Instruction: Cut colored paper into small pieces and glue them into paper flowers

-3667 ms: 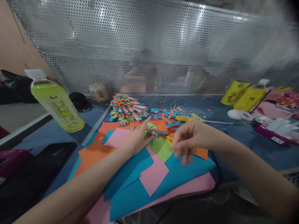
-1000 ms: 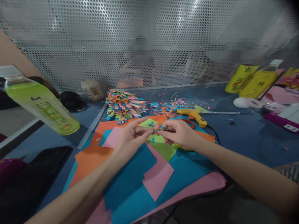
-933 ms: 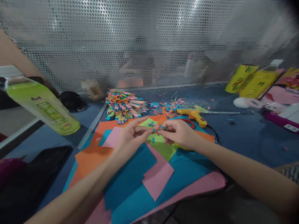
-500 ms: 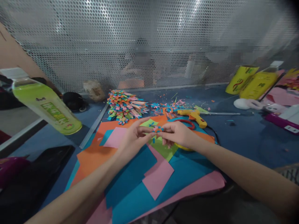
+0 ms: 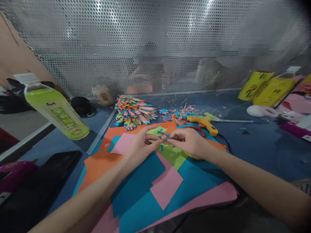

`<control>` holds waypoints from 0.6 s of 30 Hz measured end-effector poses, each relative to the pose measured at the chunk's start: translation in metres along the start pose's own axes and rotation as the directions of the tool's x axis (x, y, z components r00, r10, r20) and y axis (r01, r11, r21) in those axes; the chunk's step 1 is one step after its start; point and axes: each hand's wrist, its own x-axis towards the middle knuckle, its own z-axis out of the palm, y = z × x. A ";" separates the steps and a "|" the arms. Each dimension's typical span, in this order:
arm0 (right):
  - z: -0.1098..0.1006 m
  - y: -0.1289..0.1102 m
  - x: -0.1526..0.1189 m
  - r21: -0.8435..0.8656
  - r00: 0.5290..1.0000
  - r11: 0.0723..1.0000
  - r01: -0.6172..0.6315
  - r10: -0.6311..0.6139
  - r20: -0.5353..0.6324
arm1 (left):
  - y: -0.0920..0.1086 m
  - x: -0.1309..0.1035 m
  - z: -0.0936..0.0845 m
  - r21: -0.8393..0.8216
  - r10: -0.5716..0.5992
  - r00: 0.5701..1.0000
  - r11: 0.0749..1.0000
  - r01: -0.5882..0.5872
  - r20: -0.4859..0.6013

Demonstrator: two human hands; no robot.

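Matt paper sheets [image 5: 141,191], perforated metal screen [image 5: 116,42]

The right hand [image 5: 191,141], which hung loose and apart a few seconds ago, has come in to the small paper flower [image 5: 165,139], uncovering the yellow glue gun [image 5: 205,123].

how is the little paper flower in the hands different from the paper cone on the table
Size: the paper flower is tiny, the paper cone much larger.
Place: the paper flower is held between the left hand and right hand; the paper cone rests on the table, touched by neither.
Build: the paper flower shows few pieces, the paper cone many layered ones.
Both show orange and pink.
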 end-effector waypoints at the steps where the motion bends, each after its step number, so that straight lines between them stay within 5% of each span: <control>1: 0.000 0.003 0.000 -0.011 1.000 1.000 0.003 -0.004 -0.014 | 0.000 0.000 -0.001 0.022 -0.007 1.000 1.000 0.007 -0.001; 8: -0.005 0.015 0.004 -0.271 1.000 0.963 -0.016 0.009 -0.026 | 0.003 0.008 -0.027 0.233 0.152 0.984 0.964 -0.126 -0.096; 11: -0.003 0.012 0.004 -0.274 0.998 0.961 -0.027 0.041 0.045 | 0.009 0.010 -0.048 0.611 0.244 0.968 0.775 -0.160 -0.056; 15: -0.003 0.009 0.002 -0.298 0.994 0.954 -0.029 0.060 0.096 | 0.012 0.010 -0.067 0.810 0.052 0.995 0.585 0.035 -0.080; 18: -0.007 0.012 0.002 -0.377 1.000 0.926 0.006 0.001 0.020 | 0.010 0.011 -0.067 0.841 0.002 1.000 0.541 0.003 -0.005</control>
